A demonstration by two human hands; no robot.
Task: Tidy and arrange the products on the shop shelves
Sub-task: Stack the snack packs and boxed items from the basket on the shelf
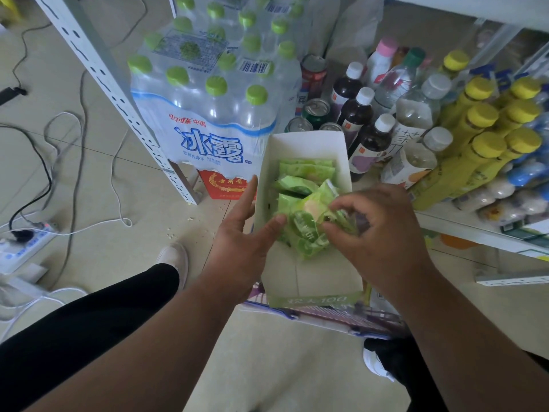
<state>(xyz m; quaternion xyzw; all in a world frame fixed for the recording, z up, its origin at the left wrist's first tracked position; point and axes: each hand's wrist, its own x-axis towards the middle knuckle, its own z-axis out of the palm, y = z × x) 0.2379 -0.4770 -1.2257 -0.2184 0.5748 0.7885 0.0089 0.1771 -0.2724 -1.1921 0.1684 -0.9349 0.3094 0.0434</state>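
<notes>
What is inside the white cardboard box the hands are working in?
The white box holds green snack packets, several lying toward its far end. The right hand pinches one packet; the left hand touches it. Anything beneath them is hidden.

Open-topped box (pixel 309 144) reachable from above — water pack (pixel 208 93) left, bottles (pixel 368 135) right.

- The right hand (pixel 377 230) is covering part of the green packet (pixel 309 230), hiding its print.
- The white box (pixel 309 272) is hiding most of the purple basket (pixel 326 318) beneath it.
- The yellow-capped bottles (pixel 487 138) are running blurred toward the right edge.
- The frame's top is cutting off the water pack (pixel 214 93).
</notes>
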